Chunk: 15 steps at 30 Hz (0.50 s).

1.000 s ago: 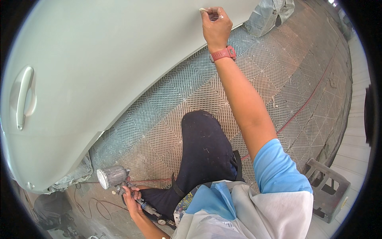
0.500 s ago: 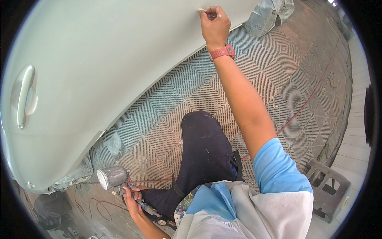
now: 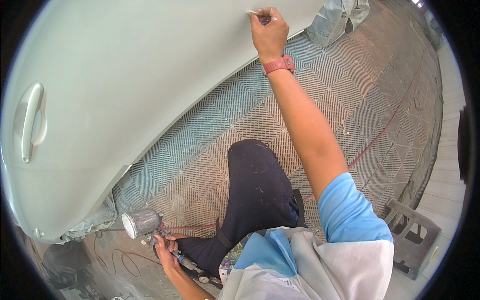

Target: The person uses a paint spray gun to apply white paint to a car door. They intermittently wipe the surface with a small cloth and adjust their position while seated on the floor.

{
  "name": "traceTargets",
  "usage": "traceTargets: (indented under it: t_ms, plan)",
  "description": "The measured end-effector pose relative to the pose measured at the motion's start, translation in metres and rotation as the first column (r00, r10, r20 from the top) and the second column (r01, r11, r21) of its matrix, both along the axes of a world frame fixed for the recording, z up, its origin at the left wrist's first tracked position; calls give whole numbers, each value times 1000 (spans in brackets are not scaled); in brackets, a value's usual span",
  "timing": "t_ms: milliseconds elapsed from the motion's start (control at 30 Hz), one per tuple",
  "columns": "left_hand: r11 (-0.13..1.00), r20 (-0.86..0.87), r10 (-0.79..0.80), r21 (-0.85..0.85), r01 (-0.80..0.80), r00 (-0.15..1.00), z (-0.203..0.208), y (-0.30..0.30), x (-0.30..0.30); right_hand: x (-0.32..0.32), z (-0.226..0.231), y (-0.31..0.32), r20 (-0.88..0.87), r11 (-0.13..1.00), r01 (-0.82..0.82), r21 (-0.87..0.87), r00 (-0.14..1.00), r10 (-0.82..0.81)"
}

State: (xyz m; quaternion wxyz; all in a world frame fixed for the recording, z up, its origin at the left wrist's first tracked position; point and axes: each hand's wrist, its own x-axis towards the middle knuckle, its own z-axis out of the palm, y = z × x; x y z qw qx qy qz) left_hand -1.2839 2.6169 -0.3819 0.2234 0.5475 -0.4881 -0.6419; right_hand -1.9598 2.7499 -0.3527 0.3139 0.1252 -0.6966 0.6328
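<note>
My right hand (image 3: 270, 32), a red watch on its wrist, is pinched at the lower part of a pale, glossy car door (image 3: 125, 90). Between its fingertips is a small, thin, pale piece (image 3: 253, 12), its tip at the door's surface; its kind is too small to tell. Low on the left, my left hand (image 3: 167, 250) is wrapped round a spray gun (image 3: 141, 223) with a paint-stained metal cup. A small round gauge (image 3: 203, 279) sits near the gun's hose end. The gun is apart from the door, beside my bent leg.
The door handle (image 3: 33, 122) is at the far left. Plastic sheeting (image 3: 337, 22) covers something beyond my right hand. Red hose (image 3: 377, 137) runs across the grid floor (image 3: 200, 185), and more hose loops lie at lower left. A grey plastic crate (image 3: 415, 240) stands by the right wall.
My right hand has shifted very slightly left along the door, still pinching the pale piece. My left hand and the spray gun have stayed in place.
</note>
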Motion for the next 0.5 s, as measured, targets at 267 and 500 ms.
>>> traceTargets:
  t_ms: [267, 500]
  plan:
    - [1000, 15, 5, 2, -5, 1000, -1, 0, 1, 3, 1, 1, -5, 1000, 11, 0, 1000, -11]
    - [1000, -9, 15, 15, -15, 1000, 1, 1, 0, 1, 1, 0, 8, 1000, 9, 18, 1000, -9]
